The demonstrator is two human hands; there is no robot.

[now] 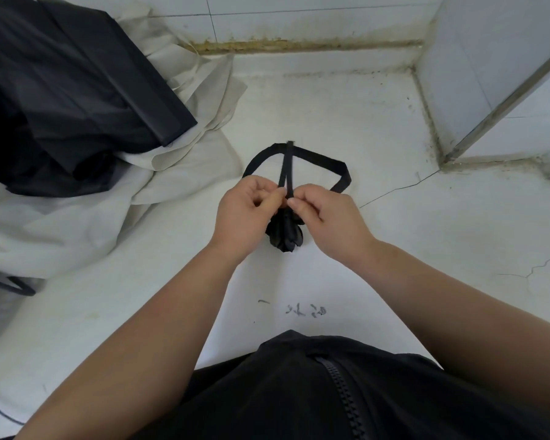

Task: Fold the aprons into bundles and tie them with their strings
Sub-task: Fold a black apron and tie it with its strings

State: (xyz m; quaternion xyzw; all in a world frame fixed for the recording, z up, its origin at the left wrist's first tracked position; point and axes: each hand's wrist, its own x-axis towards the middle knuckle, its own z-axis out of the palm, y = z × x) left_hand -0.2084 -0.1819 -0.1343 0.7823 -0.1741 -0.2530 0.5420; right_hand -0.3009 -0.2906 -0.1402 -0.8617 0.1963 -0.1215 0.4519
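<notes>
A small black apron bundle (pixel 285 235) lies on the white surface (pixel 394 249) in the middle of the view, partly hidden under my hands. Its black strings (pixel 315 158) run away from me and form a loop on the surface, with a doubled strand rising straight up the middle. My left hand (pixel 246 214) pinches one strand between thumb and fingers at the top of the bundle. My right hand (pixel 326 222) pinches the neighbouring strand just beside it. The two hands nearly touch.
At the left, a heap of black aprons (pixel 70 90) rests on crumpled white cloth (pixel 77 223). A tiled wall (pixel 299 14) closes the back and a tiled pillar (pixel 505 74) stands at the right. A black string (pixel 13 285) lies at the left edge.
</notes>
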